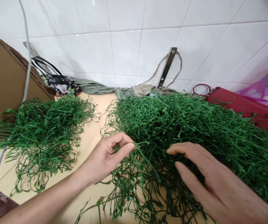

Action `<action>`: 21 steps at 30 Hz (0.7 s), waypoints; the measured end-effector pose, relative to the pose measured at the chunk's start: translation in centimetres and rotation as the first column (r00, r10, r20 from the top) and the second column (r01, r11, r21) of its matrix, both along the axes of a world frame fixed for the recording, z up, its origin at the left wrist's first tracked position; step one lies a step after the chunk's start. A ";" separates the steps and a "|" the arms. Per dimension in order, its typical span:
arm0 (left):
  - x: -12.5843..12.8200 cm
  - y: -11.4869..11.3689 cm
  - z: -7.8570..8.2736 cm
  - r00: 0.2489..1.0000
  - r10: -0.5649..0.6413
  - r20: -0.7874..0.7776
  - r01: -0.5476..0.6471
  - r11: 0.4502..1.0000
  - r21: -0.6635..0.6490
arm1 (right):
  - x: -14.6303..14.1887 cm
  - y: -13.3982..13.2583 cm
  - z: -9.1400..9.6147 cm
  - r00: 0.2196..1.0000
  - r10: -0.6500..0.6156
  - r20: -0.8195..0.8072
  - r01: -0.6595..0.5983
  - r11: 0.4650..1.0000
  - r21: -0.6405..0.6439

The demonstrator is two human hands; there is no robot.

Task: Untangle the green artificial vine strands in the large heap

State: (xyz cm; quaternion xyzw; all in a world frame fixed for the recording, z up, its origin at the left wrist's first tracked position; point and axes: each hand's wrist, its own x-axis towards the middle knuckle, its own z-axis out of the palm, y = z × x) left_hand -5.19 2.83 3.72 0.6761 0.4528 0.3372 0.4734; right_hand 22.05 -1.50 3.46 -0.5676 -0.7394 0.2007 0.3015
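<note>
A big heap of thin green plastic stems (194,130) covers the right half of a pale tabletop (96,130). A smaller heap of the same stems (42,130) lies at the left. My left hand (105,158) pinches one stem at the big heap's left edge, thumb and fingers closed on it. My right hand (208,180) rests on the big heap's near side with fingers stretched out and slightly spread, holding nothing.
A cardboard box (5,77) stands at the far left with a grey cable (26,62) hanging in front of it. A floral bag (59,84), grey cloth (96,88), a red case (246,107) and pink plastic (266,90) line the white tiled wall.
</note>
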 end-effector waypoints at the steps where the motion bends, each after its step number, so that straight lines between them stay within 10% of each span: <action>1: 0.7 -0.1 -0.1 1.000 0.004 0.022 -0.003 1.000 -0.020 | -0.7 0.1 -0.2 1.000 0.006 -0.024 -0.007 0.999 -0.034; 9: 3.1 -0.8 -0.8 0.999 -0.037 -0.018 0.038 0.996 0.079 | -5.4 1.5 -0.3 0.851 -0.016 -0.524 -0.213 0.902 -0.375; 21: 2.6 -0.8 -0.7 0.985 -0.169 -0.044 0.168 0.985 -0.029 | -5.4 1.0 -0.3 0.963 0.094 -0.251 -0.180 0.920 -0.347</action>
